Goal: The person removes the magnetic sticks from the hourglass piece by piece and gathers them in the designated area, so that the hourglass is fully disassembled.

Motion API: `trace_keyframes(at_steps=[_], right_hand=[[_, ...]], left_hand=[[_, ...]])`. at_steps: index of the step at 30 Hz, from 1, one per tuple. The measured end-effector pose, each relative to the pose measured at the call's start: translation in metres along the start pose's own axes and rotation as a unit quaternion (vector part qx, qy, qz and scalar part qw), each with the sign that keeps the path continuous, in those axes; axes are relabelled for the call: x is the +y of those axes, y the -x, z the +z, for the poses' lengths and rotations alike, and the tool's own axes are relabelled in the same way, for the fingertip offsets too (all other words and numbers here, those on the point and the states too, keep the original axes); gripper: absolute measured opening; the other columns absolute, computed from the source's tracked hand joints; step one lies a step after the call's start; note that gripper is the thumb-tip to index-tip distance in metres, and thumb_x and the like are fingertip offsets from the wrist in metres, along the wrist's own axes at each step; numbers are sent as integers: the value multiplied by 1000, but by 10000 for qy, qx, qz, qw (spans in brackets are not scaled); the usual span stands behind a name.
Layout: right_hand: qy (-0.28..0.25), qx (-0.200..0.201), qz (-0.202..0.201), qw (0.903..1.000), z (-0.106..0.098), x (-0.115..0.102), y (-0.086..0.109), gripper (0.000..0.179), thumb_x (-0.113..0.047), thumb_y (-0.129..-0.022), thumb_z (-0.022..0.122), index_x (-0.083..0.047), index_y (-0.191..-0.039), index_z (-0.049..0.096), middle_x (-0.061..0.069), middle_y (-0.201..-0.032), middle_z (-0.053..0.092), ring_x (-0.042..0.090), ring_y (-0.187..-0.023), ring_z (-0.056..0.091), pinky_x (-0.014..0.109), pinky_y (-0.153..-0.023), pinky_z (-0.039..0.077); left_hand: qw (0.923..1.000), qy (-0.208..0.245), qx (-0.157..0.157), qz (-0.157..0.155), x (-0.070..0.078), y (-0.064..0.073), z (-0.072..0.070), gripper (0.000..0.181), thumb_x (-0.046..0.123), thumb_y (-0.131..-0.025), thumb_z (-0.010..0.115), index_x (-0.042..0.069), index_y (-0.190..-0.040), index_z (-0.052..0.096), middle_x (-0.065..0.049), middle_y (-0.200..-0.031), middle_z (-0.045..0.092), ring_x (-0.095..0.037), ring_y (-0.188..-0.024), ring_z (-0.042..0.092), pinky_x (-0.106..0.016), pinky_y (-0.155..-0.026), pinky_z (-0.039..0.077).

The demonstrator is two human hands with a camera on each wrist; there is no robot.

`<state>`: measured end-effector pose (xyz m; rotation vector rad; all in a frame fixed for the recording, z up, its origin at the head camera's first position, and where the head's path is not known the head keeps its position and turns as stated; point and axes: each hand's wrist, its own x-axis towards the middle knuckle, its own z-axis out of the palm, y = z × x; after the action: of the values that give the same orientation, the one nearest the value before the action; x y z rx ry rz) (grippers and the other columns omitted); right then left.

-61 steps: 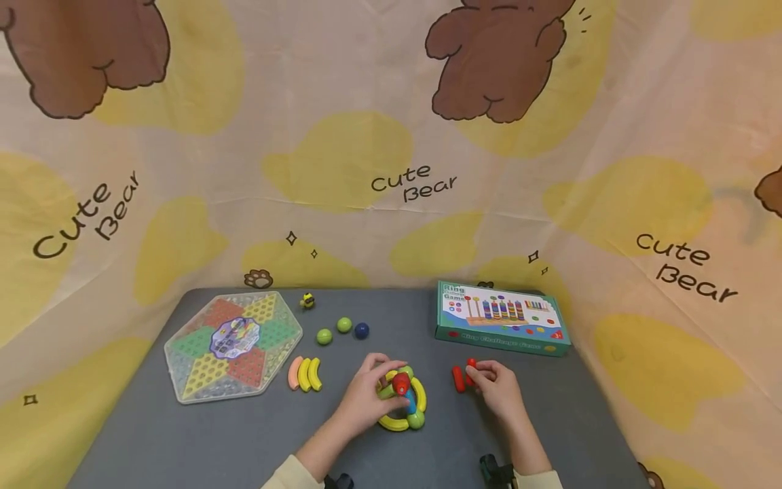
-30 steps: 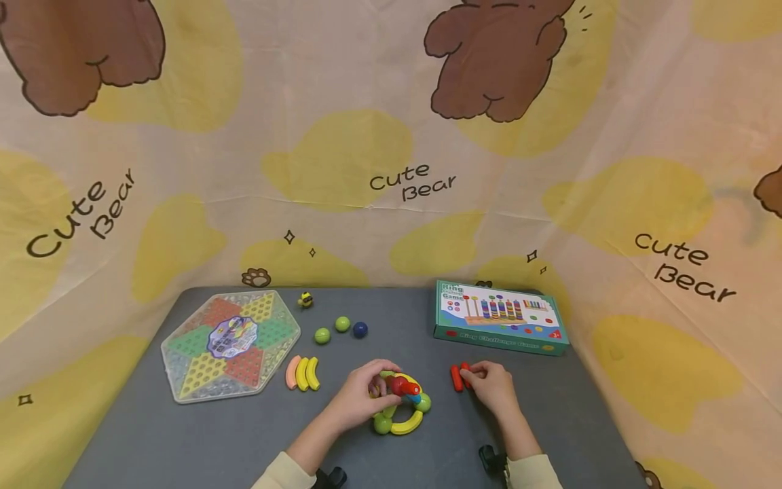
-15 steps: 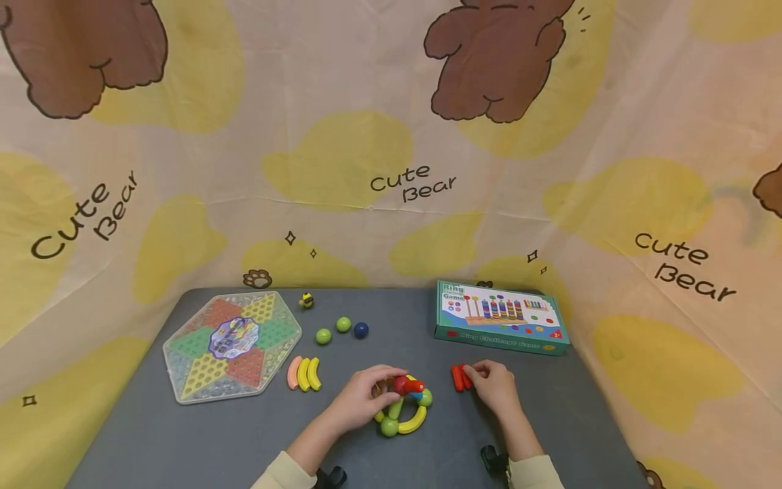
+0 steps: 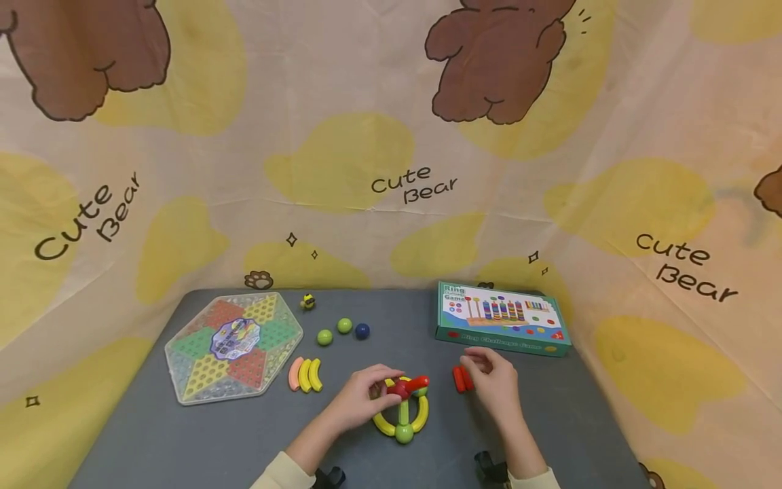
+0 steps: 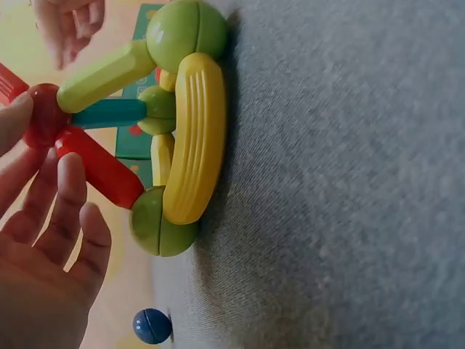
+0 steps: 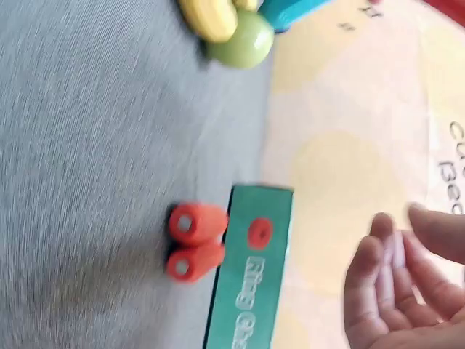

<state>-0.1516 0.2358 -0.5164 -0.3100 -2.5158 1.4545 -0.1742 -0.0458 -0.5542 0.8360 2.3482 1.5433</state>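
Compared with half a second ago, the right hand (image 4: 497,384), its grip loosely spread, has lifted off two red sticks (image 4: 462,379) at lower right, and the stick-and-ball frame (image 4: 403,411) at lower centre, its red ball (image 5: 49,116) pinched by the left hand (image 4: 357,402), has turned, while a clear case (image 4: 220,399) at lower left holds a coloured star board (image 4: 204,373).

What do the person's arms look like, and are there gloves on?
The left sleeve and right sleeve are plain pale cream. A chunky black gadget shows by the end of each sleeve. The left grip and right grip are bare human ones with fingers and thumbs: no gloves.
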Motion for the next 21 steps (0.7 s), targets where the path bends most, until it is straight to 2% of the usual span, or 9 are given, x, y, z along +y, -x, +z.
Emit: trace_keyframes(at_steps=[4,8,11,15,18,21], right_hand=[[-963,-123,-365,9946,7,-11,9,25,-25,-96,70,-11,-117,71,10,-105,74,18,-91,74,18,-80,55],[-1552,-468,-684,9844,15,-25,20,25,-18,-96,70,-7,-119,69,13,-109,73,21,-94,72,21,-79,57],[-1652,-769,-868,9794,22,-28,25,25,-15,-94,72,-6,-118,69,11,-113,72,18,-97,70,22,-83,57],[-1702,-1059,-1009,9745,30,-24,30,27,-20,-93,74,-9,-117,70,9,-115,72,14,-100,68,22,-86,56],[-1722,-1155,-950,9736,33,-23,35,28,-20,-91,76,-12,-117,70,10,-116,71,15,-101,67,24,-84,57],[-1731,-1248,-811,9736,38,-21,37,32,-19,-86,81,-17,-116,71,12,-117,71,19,-101,67,27,-82,59]], left_hand=[[9999,-103,29,108,-1,-1,0,30,32,-93,74,22,-121,72,5,-106,67,-7,-81,58,-22,-70,51],[9996,-157,182,148,0,-2,3,26,34,-91,76,26,-116,71,7,-102,67,-11,-81,59,-23,-70,51],[9989,-374,279,93,1,-2,5,28,40,-91,74,29,-116,70,9,-107,66,-15,-93,59,-32,-80,54],[9990,-431,102,-33,2,0,4,42,44,-94,69,23,-130,66,6,-122,66,-20,-114,59,-48,-98,52],[9995,-300,-104,-47,2,0,4,45,41,-97,66,21,-137,63,4,-127,67,-17,-114,62,-48,-100,51],[9996,-260,-134,-52,0,1,4,40,39,-97,66,24,-134,65,5,-124,69,-11,-109,63,-45,-98,52]])
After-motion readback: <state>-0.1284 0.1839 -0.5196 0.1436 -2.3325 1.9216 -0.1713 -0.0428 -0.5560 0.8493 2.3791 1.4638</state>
